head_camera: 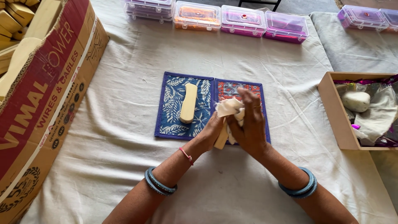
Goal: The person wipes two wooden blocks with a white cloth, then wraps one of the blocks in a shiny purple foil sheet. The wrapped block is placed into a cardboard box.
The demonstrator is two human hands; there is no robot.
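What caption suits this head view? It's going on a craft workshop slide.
Both hands, left and right, rub a wooden piece with a white cloth above a blue patterned mat holding another wooden piece.

Bare cloth (124,74) lies open all around the blue mat (174,124), on whose left half a wooden piece (189,103) rests. Left of the mat a big carton (45,95) blocks the edge; right of it, well apart, stands a small box (331,112). Beyond the mat, a row of plastic cases (219,16) closes the far side.
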